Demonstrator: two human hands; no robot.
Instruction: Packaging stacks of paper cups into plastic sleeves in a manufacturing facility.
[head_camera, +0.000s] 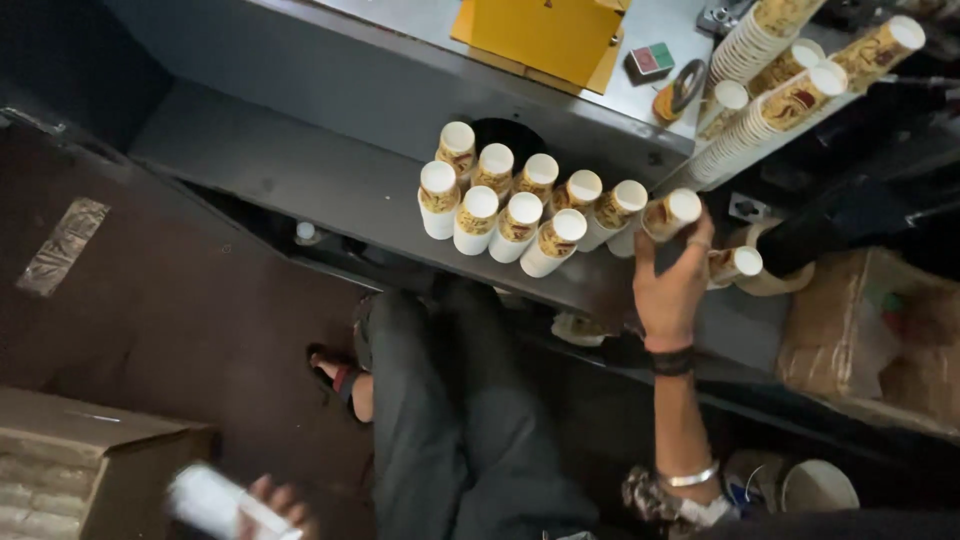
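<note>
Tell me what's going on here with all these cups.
A seated person looks down at a grey metal ledge where short stacks of upside-down printed paper cups stand in two rows. Their right hand grips one cup stack at the end of the row. Their left hand, low beside a cardboard box, holds a blurred white cup stack. Long cup stacks lie on the machine top beyond.

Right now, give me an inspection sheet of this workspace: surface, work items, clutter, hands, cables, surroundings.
Surface: grey metal ledge.
Work items: upside-down paper cups clustered in two rows; nested cup stacks lying beyond.
Clutter: tape roll, yellow box.
Hands: right hand grips one cup; left hand holds a blurred white stack.
Cables: nothing seen.
Surroundings: cardboard boxes, dark floor.
</note>
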